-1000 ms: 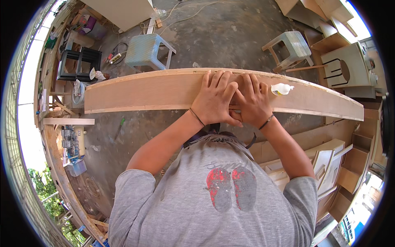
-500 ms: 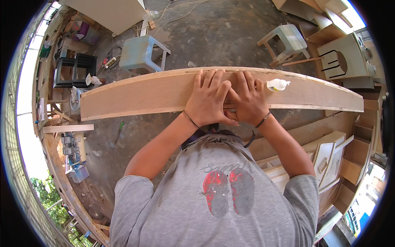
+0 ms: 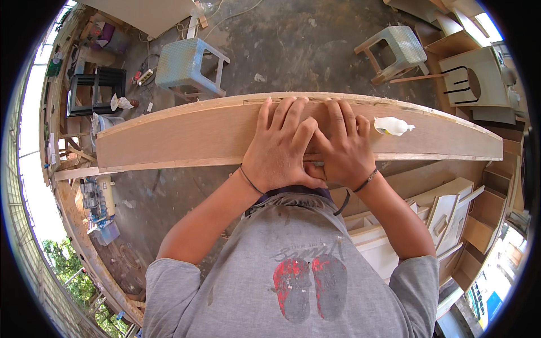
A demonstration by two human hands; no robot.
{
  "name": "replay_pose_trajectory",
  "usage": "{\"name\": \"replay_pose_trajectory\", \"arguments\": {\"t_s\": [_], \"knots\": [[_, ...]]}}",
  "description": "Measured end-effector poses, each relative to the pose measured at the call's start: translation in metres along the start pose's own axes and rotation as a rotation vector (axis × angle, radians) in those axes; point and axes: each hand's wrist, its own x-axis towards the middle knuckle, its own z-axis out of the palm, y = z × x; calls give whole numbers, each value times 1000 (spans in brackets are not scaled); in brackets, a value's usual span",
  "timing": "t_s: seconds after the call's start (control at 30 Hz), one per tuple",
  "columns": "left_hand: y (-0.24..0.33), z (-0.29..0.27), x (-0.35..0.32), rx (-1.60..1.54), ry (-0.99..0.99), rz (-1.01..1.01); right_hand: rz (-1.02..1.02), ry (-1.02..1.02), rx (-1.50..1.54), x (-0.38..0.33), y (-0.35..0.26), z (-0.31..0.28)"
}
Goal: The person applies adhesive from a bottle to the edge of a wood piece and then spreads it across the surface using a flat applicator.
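The person's two hands lie side by side on a long wooden board (image 3: 174, 138), a little to the right of its middle. The left hand (image 3: 277, 147) reaches across the face of the board; its fingers are bent, with the tips at the far edge and the thumb at the near edge, so they seem closed on the board. The right hand (image 3: 346, 152) takes the same hold just beside it, and the two hands touch each other. How strongly they press, I cannot tell.

Compared with one second earlier, the board appears larger, and its left end comes so far left that it now overlaps the pale plank (image 3: 84, 173) in the view. The left stool (image 3: 179, 65), on the floor beyond the far edge, shifts also, so perhaps mainly the head moves. The hands keep nearly the same place on the board, which suggests that the work is a steady holding or pressing. The white container (image 3: 393, 126) lies on the board, between the right hand and the right end, untouched.
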Motion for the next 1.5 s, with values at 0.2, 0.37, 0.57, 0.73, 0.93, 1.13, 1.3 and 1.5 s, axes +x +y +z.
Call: {"name": "replay_pose_trajectory", "arguments": {"t_s": [0.2,0.37,0.57,0.73,0.93,1.13,1.3,1.5], "knots": [[1,-2,2,-17,-1,-12,1,-7,36,3,1,-4],[1,-2,2,-38,10,-15,4,-20,38,2,2,-2],[1,-2,2,-49,5,-16,11,-21,43,3,1,-4],[1,-2,2,-56,3,-22,13,-18,52,3,1,-2],[2,-1,1,-42,0,-29,9,0,52,1,1,-2],[2,-2,2,-21,20,-18,4,6,48,3,1,-5],[2,-2,0,-33,-4,-24,31,-8,84,3,0,-7],[-1,-7,-1,-38,-28,9,33,-6,139,3,1,-9]]}}
